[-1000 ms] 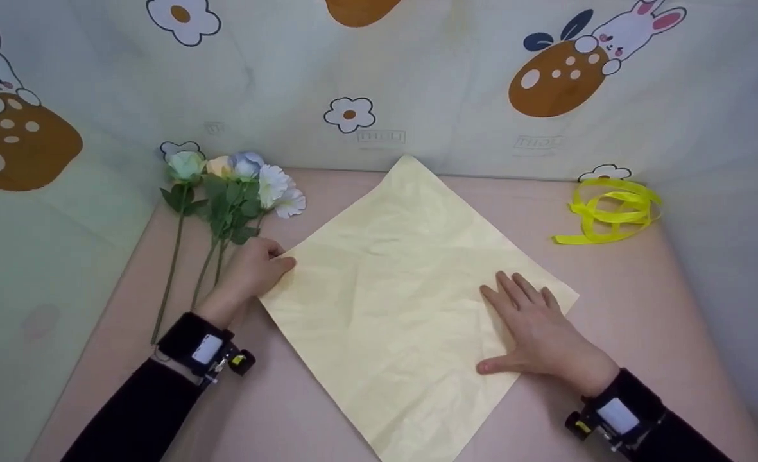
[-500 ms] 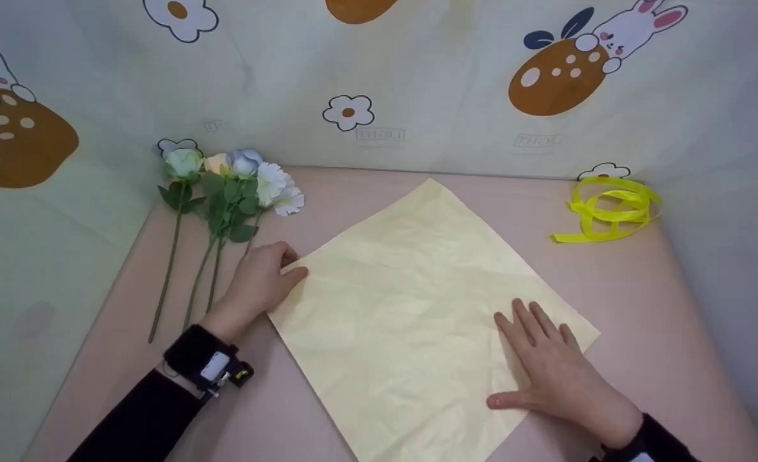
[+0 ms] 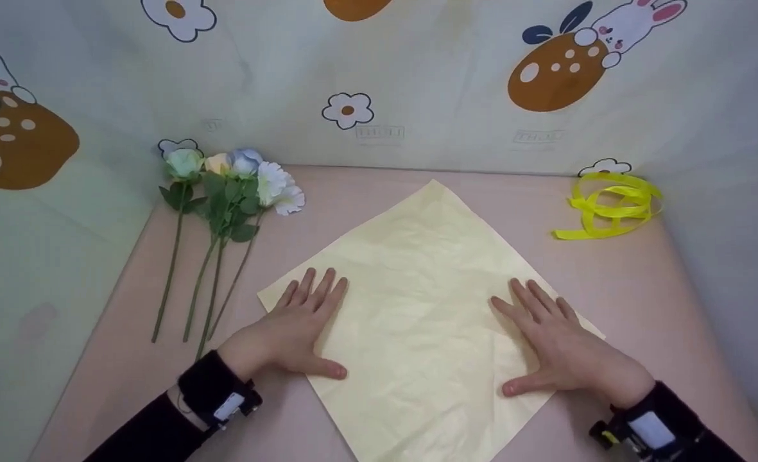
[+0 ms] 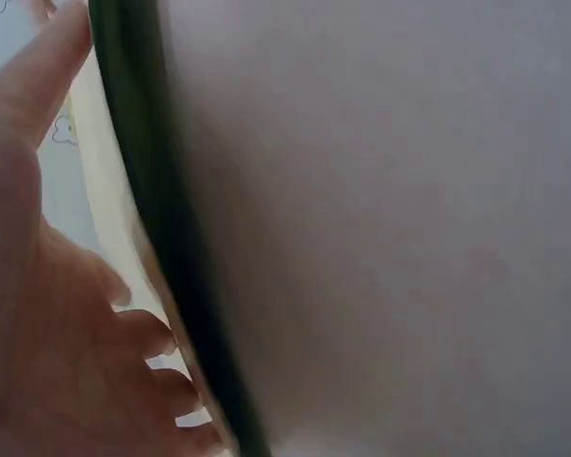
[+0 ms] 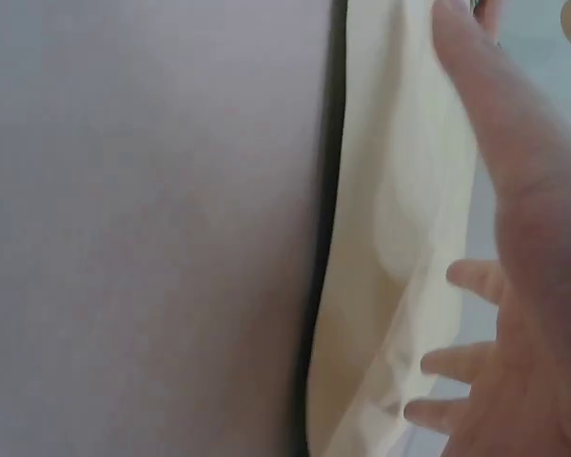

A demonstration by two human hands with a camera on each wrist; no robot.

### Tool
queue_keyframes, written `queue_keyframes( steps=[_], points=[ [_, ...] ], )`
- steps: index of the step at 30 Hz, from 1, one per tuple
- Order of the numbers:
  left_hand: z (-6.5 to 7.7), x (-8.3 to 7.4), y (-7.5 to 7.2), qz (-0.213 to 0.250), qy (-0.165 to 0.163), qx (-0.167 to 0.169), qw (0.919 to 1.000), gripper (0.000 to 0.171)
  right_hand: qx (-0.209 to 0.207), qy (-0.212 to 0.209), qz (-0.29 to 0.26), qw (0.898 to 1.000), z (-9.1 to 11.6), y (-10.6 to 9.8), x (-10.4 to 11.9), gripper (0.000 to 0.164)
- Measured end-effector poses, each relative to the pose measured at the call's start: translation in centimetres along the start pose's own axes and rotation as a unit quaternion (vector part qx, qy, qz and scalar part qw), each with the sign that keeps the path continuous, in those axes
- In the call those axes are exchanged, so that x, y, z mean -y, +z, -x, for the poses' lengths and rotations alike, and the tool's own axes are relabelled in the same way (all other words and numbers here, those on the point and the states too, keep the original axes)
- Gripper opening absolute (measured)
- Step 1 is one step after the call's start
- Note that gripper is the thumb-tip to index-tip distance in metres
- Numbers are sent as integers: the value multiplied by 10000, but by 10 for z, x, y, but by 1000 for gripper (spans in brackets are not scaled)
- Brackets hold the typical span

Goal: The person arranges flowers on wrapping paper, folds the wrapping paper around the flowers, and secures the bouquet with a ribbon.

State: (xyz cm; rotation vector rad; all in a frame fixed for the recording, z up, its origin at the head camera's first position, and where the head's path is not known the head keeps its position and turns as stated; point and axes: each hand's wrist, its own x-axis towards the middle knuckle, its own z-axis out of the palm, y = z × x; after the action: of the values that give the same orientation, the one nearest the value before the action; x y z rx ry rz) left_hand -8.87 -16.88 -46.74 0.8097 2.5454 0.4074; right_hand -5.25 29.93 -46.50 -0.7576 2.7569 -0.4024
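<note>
A pale yellow sheet of wrapping paper (image 3: 417,308) lies on the pink table, turned like a diamond, with faint creases across it. My left hand (image 3: 298,327) rests on its left side, fingers spread and thumb stretched toward the middle. On the right side my right hand (image 3: 552,340) lies the same way, fingers spread. In the left wrist view the left hand (image 4: 67,286) shows along the paper's edge with a dark shadow beneath. The right wrist view has the right hand (image 5: 523,257) beside the lifted-looking edge of the paper (image 5: 371,238).
At the back left lie several artificial flowers (image 3: 228,192) with long green stems pointing forward. A loose coil of yellow ribbon (image 3: 616,205) sits at the back right. A printed cloth (image 3: 430,83) with rabbits and flowers hangs behind the table (image 3: 648,308).
The paper has shifted toward me and slightly right. My left hand has let go of the paper's left corner and now lies spread on it; the right hand moved along with the sheet.
</note>
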Motion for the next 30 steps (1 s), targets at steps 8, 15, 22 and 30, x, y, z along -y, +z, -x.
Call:
queue_keyframes(
  steps=[8,15,22,30],
  points=[
    [5,-8,6,-358,48,88,9993,144,165,-117,-262,9995,9,9,0,135],
    [17,-12,10,-353,-16,160,9992,147,213,-87,-223,9995,14,12,3,134],
    [20,-16,9,-347,-124,179,9992,148,99,-160,-49,9998,13,12,3,133],
    [28,-28,-1,-71,-320,240,9992,134,98,-206,-85,9997,8,11,2,129]
  ],
)
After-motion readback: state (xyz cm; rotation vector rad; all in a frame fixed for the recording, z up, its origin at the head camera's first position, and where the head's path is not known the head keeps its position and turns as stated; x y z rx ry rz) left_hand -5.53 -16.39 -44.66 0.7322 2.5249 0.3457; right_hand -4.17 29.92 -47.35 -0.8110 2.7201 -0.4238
